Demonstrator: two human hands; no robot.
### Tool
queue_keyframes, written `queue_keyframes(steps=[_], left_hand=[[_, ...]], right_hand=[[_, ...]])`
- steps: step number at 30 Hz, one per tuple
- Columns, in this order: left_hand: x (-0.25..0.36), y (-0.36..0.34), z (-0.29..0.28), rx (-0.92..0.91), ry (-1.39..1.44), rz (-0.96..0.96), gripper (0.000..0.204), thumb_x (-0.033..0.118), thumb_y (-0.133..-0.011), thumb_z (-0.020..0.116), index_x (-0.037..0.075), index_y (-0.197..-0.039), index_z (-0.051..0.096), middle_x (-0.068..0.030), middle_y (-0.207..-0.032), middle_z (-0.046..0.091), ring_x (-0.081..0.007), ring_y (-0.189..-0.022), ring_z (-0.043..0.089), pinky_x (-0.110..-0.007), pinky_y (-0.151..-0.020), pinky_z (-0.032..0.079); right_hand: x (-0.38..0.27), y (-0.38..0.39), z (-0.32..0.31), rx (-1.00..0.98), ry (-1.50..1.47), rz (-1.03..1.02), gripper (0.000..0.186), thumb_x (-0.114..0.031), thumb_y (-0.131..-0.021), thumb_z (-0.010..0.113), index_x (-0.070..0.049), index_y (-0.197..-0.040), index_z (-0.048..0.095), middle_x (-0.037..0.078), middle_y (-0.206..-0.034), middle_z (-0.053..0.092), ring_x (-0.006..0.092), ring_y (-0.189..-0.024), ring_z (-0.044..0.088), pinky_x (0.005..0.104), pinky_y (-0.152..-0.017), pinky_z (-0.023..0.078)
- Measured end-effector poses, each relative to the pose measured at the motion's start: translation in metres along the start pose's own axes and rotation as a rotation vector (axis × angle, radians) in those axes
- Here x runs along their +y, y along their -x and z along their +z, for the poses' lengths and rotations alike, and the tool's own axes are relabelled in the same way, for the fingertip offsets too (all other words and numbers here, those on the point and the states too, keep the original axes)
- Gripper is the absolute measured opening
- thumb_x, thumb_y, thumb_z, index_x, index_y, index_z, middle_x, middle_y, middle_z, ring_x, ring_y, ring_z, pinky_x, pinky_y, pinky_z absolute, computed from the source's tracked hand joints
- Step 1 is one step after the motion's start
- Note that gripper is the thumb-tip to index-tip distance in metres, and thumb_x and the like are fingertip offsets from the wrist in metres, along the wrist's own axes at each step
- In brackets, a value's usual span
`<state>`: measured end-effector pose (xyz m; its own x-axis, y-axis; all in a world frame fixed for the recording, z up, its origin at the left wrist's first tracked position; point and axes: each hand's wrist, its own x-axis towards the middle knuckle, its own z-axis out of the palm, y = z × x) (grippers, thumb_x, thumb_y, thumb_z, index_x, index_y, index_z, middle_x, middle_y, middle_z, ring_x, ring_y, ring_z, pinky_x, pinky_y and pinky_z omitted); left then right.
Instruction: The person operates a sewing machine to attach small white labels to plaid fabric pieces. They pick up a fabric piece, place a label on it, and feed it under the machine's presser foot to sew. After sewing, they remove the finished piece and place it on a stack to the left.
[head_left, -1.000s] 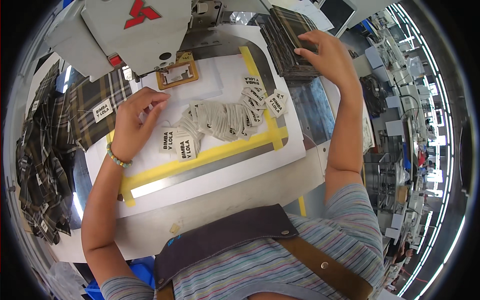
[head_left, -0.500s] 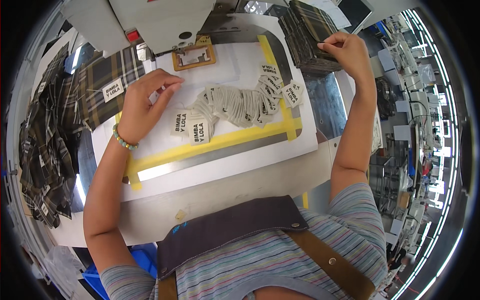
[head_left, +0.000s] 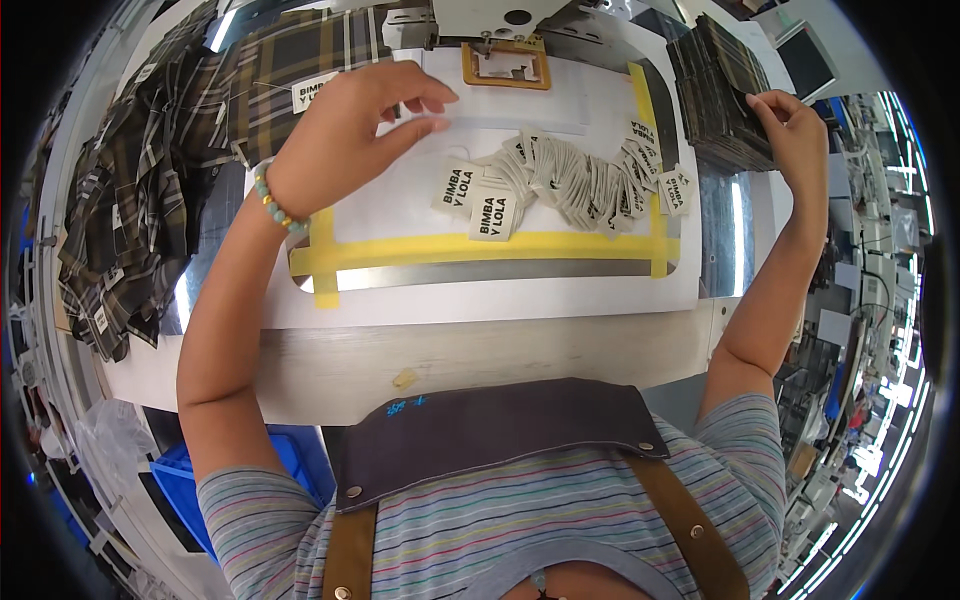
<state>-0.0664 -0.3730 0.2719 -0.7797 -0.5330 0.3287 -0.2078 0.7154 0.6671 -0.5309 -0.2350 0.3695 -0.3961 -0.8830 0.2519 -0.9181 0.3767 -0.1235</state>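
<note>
My left hand (head_left: 345, 130) is raised over the left part of the white work surface, thumb and fingers apart, holding nothing. Just beyond it lies a plaid fabric piece (head_left: 262, 85) with a white printed label (head_left: 311, 93), partly covered by the hand. On the right, my right hand (head_left: 797, 128) pinches the edge of a dark plaid fabric piece at the top of a tall stack (head_left: 708, 95). Between my hands, many cream fabric labels (head_left: 572, 180) lie fanned in an overlapping row. A yellow-brown clamp frame (head_left: 545, 72) sits beneath the sewing machine head (head_left: 490, 18).
Yellow tape (head_left: 480, 248) borders the white sheet. A heap of labelled plaid pieces (head_left: 125, 230) hangs over the table's left side. A blue crate (head_left: 300, 460) is below the table, and a dark screen (head_left: 806, 60) stands beyond the stack. A small yellowish scrap (head_left: 404, 379) lies near the front edge.
The view has turned, so the table's things appear farther right and higher. My right hand stays at the stack, its fingers now at the edge of the top piece. My left hand remains open.
</note>
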Motion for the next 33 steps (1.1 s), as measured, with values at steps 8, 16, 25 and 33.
queue_keyframes(steps=[8, 16, 25, 33], left_hand=[[0.006, 0.043, 0.011, -0.014, -0.173, -0.048, 0.035, 0.014, -0.081, 0.09, 0.004, -0.11, 0.073, -0.0097, -0.103, 0.065, -0.0301, -0.099, 0.061, -0.041, -0.089, 0.053], [0.003, 0.044, 0.033, 0.152, -0.089, -0.211, 0.017, 0.01, -0.084, 0.087, 0.003, -0.091, 0.073, -0.0049, -0.082, 0.065, -0.0221, -0.084, 0.061, -0.034, -0.074, 0.051], [0.012, 0.05, 0.02, 0.193, -0.021, -0.198, 0.012, 0.011, -0.094, 0.081, 0.002, -0.09, 0.075, -0.0033, -0.089, 0.071, -0.0157, -0.08, 0.059, -0.03, -0.069, 0.047], [0.019, 0.032, 0.009, 0.106, -0.045, -0.213, 0.009, 0.009, -0.092, 0.081, 0.002, -0.097, 0.076, -0.0056, -0.092, 0.072, -0.0166, -0.081, 0.065, -0.03, -0.071, 0.049]], right_hand=[[-0.041, 0.011, 0.007, 0.215, 0.078, -0.04, 0.03, -0.036, -0.097, 0.075, -0.008, -0.104, 0.082, 0.009, -0.095, 0.081, 0.0275, -0.09, 0.077, 0.0388, -0.083, 0.056], [-0.082, 0.037, 0.017, 0.306, 0.159, -0.352, 0.03, -0.036, -0.094, 0.078, -0.01, -0.108, 0.081, 0.007, -0.104, 0.079, 0.0339, -0.096, 0.074, 0.0433, -0.084, 0.057], [-0.18, 0.057, 0.071, -0.233, -0.611, -0.709, 0.03, -0.036, -0.096, 0.076, -0.006, -0.103, 0.08, 0.01, -0.102, 0.077, 0.0309, -0.092, 0.074, 0.0422, -0.081, 0.057], [-0.211, 0.054, 0.093, -0.382, -0.755, -0.576, 0.024, -0.028, -0.095, 0.076, -0.005, -0.102, 0.08, 0.01, -0.089, 0.076, 0.0219, -0.08, 0.07, 0.0366, -0.074, 0.054]])
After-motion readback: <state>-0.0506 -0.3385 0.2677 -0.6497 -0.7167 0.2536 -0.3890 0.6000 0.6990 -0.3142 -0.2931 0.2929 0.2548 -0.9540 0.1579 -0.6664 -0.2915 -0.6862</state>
